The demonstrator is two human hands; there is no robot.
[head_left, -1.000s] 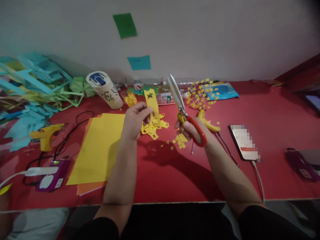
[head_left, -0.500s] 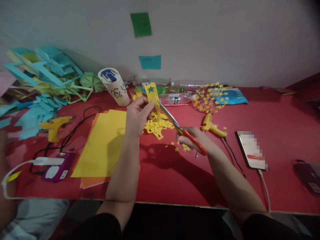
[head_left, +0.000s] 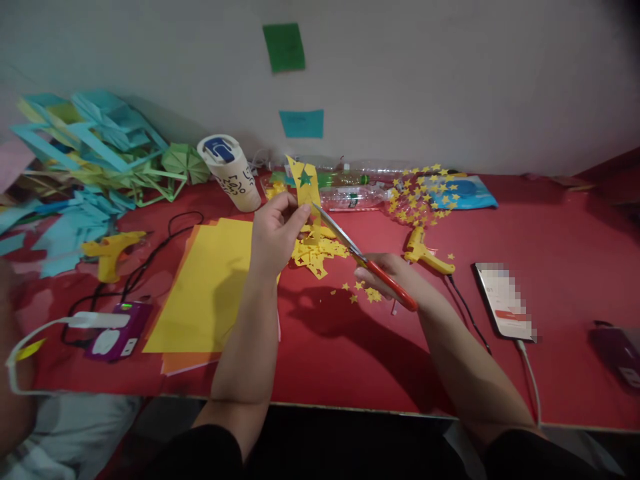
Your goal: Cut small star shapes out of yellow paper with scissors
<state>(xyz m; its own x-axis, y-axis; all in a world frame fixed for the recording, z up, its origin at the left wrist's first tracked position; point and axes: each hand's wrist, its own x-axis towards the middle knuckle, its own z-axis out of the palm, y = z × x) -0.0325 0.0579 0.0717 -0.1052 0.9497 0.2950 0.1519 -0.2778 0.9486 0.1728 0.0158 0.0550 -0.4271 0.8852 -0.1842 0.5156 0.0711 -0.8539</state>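
Between thumb and fingers, my left hand (head_left: pixel 280 230) pinches a yellow paper strip (head_left: pixel 307 193) upright; a star-shaped hole shows near its top. My right hand (head_left: pixel 387 277) is wrapped round the red handles of a pair of scissors (head_left: pixel 347 241). The blade tips reach the strip's right edge, just beside my left thumb. Under the strip lies a heap of yellow paper scraps (head_left: pixel 320 257) with star holes. Several small cut yellow stars (head_left: pixel 373 294) are on the table below the scissors.
Yellow paper sheets (head_left: pixel 205 287) lie left on the red table (head_left: pixel 325 373). Two yellow glue guns (head_left: pixel 111 253) (head_left: pixel 425 253), a phone (head_left: pixel 503 300), a cup (head_left: pixel 233 177), plastic bottles (head_left: pixel 355 198), a star-covered clear object (head_left: pixel 415 200) and folded paper shapes (head_left: pixel 100 147) surround my hands. At far left is another person's arm (head_left: pixel 15 373).
The strip's top has tilted and its upper left corner now sticks up to a point. My hands and the scissors have hardly moved; the view has shifted slightly.
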